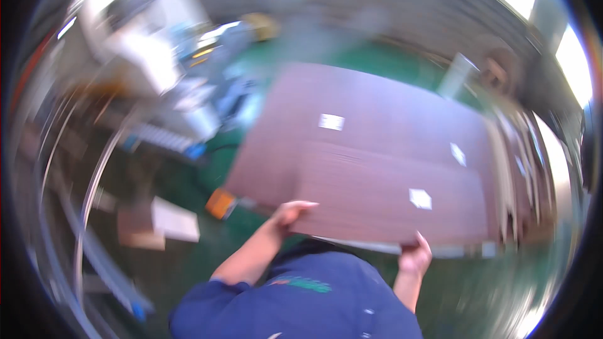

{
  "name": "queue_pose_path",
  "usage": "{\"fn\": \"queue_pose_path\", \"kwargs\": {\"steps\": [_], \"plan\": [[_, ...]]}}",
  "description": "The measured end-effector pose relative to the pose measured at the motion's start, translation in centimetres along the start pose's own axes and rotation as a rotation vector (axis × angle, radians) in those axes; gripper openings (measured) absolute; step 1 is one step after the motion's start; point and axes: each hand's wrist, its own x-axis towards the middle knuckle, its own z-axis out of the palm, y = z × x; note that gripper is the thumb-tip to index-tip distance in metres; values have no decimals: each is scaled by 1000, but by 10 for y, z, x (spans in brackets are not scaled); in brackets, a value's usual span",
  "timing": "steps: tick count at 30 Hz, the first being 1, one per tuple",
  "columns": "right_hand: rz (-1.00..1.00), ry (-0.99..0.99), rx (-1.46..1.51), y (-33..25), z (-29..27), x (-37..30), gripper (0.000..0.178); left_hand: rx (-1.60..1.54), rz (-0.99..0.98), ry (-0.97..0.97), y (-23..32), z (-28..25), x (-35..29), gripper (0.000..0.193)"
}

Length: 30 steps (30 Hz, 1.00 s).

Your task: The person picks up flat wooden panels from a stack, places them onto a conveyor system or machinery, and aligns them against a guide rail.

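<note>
Two rectangular boards in dark reddish-brown wood grain, one lapped over the other: the large lower board (273,132), used here as landmark, and the smaller upper board (358,191), which lies over the landmark's near right portion, its near edge toward the wearer's body; whether it rests flat there or is lifted slightly cannot be told. One bare left hand (290,215), at the smaller board's near left corner, pinching it with thumb laid on the top face and fingers hidden beneath. One bare right hand (414,257), on the same near edge right of its middle, thumb hooked over the rim and fingers folded below; firmness cannot be read. Three white paper labels: one (420,199) on the smaller board, two others on the landmark's face. One orange block-shaped object (220,203), on the green floor (242,229) just off the landmark's near left corner. Several brown boards on edge (521,176), close beside the landmark's right end. Judged hazards: with both holds on the near edge, the far edge could droop and scrape the landmark's finish; uneven lifting could twist the smaller board out of the right hand; a swing rightward could knock its corner against the upright boards.
</note>
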Motion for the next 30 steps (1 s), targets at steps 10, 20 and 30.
{"fn": "queue_pose_path", "kwargs": {"steps": [10,20,30], "plan": [[257,37,-192,-16,-49,42,35,48,224,-84,14,53,-60,41],[-47,-257,-200,56,50,-52,37,271,293,148,-8,47,-32,75],[235,72,-57,72,102,-31,31,406,458,268,19,32,-29,46]]}}
